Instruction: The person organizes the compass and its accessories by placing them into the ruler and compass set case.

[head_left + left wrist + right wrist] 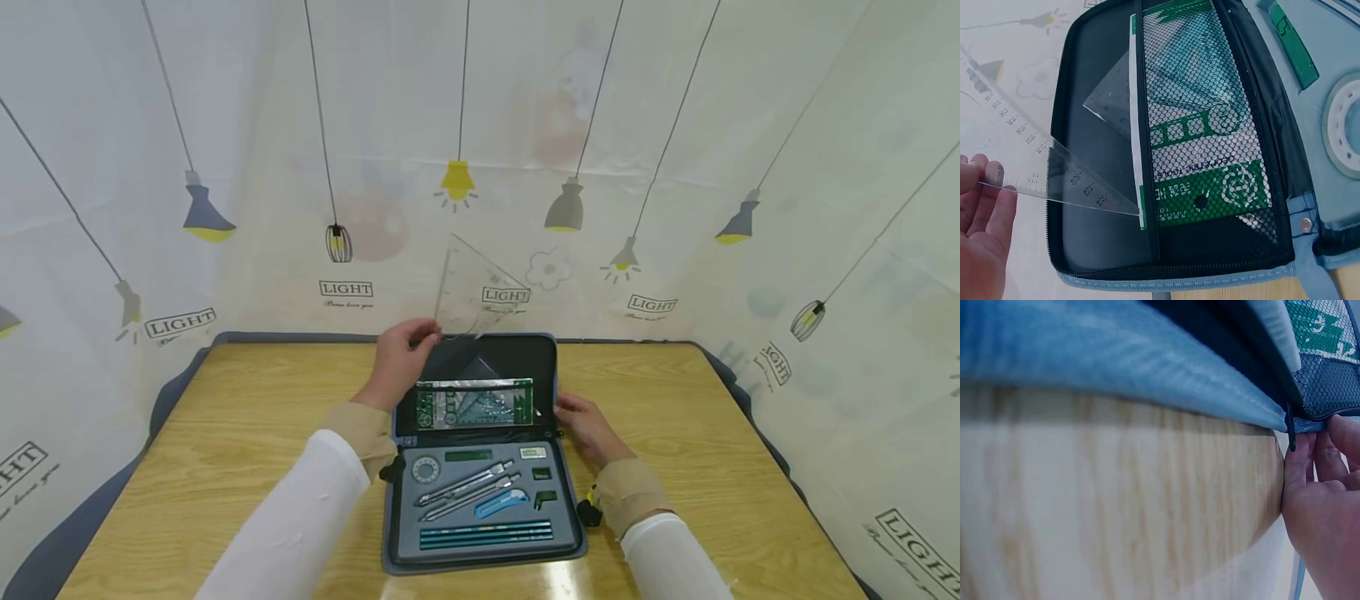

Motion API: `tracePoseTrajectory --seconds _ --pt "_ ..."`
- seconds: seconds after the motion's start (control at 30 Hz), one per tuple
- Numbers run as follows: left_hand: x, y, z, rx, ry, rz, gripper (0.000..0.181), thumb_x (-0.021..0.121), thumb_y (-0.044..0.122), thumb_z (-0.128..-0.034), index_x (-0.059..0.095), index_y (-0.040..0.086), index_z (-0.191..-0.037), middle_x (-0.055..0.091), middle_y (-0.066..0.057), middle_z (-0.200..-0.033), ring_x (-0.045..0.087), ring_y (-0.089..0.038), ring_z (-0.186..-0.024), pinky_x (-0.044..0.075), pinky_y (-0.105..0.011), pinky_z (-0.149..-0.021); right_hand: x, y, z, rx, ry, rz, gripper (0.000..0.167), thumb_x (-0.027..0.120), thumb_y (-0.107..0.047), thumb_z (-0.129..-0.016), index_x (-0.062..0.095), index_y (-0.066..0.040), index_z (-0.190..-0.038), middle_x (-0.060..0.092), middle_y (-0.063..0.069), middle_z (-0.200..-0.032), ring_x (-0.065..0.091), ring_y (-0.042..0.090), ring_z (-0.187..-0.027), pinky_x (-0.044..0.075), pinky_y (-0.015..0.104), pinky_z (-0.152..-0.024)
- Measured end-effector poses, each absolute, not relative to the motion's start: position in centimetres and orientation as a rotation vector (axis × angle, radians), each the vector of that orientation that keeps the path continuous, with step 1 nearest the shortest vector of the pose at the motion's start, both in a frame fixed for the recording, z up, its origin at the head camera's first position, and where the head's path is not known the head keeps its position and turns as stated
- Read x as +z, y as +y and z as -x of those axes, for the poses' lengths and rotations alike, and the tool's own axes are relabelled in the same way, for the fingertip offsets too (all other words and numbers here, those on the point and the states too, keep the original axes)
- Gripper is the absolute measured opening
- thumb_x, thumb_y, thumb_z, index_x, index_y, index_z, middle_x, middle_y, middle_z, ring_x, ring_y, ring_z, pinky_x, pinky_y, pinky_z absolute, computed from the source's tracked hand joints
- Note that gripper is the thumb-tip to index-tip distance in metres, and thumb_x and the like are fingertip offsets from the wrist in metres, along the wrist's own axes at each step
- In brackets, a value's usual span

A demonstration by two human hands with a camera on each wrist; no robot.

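My left hand (pixel 405 360) pinches a clear set square (pixel 474 287) by its lower left corner, above the raised lid (pixel 536 358) of a zipped geometry case (pixel 401 525). In the left wrist view, the set square's (pixel 1063 170) marked edge slants across the lid's dark lining, and its tip overlaps the mesh pocket (pixel 1204 150). A second clear piece (pixel 1110 94) sticks out of that pocket beside a green and white packet (pixel 1175 139). My right hand (pixel 1329 506) grips the lid's side edge near the hinge, thumb on the inner side.
The case's tray holds two metal compasses (pixel 465 485), blue-green pencils (pixel 486 534), a blue cutter (pixel 502 502), an eraser (pixel 532 452), a pale ring-shaped piece (pixel 426 469) and small green pieces (pixel 542 473). Beneath is a wooden table (pixel 262 467); a lamp-print curtain (pixel 390 108) surrounds it.
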State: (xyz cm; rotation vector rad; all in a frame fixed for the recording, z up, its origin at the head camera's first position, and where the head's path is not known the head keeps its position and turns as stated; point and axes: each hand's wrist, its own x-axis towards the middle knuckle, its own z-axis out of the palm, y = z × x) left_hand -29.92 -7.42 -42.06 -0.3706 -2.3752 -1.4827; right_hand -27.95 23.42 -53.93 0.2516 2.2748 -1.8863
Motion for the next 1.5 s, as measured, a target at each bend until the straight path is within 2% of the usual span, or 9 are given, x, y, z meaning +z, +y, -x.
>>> tracePoseTrajectory --seconds 0.27,0.63,1.0,1.3,1.5 --pt "-42.3 -7.5 29.8 -1.409 -2.454 0.402 0.021 0.06 0.008 -0.0917 0.066 0.001 -0.11 0.069 -0.013 -0.104 0.064 -0.024 -0.1 0.053 -0.037 -0.086 -53.9 23.3 28.0 -1.869 2.271 -0.25 0.036 0.045 -0.007 -0.098 0.053 -0.004 -0.133 0.055 0.016 -0.129 0.054 0.022 -0.113 0.039 0.044 -0.104" --pt "-42.6 -7.7 30.3 -1.439 -2.534 0.451 0.02 0.06 0.01 -0.0918 0.067 0.003 -0.11 0.069 -0.01 -0.103 0.064 -0.021 -0.098 0.053 -0.037 -0.087 -53.8 23.3 27.8 -1.866 2.283 -0.25 0.036 0.044 -0.006 -0.098 0.053 -0.004 -0.133 0.056 0.017 -0.129 0.056 0.022 -0.111 0.041 0.044 -0.102" --pt "-42.5 -6.1 30.0 -1.21 -2.688 0.532 0.019 0.058 0.009 -0.0929 0.068 0.005 -0.108 0.069 -0.009 -0.107 0.064 -0.022 -0.101 0.052 -0.037 -0.086 -53.8 23.3 28.0 -1.86 2.282 -0.279 0.035 0.045 -0.007 -0.098 0.054 -0.005 -0.132 0.058 0.015 -0.125 0.059 0.016 -0.102 0.044 0.04 -0.098" --pt "-44.1 -6.2 29.9 -1.168 -2.734 0.476 0.024 0.055 0.009 -0.0945 0.066 0.005 -0.115 0.068 -0.008 -0.113 0.063 -0.021 -0.107 0.052 -0.037 -0.089 -53.8 23.3 27.9 -1.878 2.267 -0.241 0.035 0.044 -0.005 -0.098 0.053 -0.002 -0.132 0.058 0.017 -0.124 0.059 0.014 -0.097 0.043 0.041 -0.098" --pt "-44.3 -5.8 29.8 -1.128 -2.77 0.515 0.024 0.056 0.008 -0.0939 0.067 0.005 -0.115 0.068 -0.009 -0.113 0.063 -0.022 -0.106 0.052 -0.037 -0.088 -53.7 23.4 27.9 -1.844 2.287 -0.24 0.035 0.044 -0.007 -0.098 0.053 -0.004 -0.132 0.058 0.015 -0.124 0.058 0.017 -0.102 0.044 0.041 -0.099"
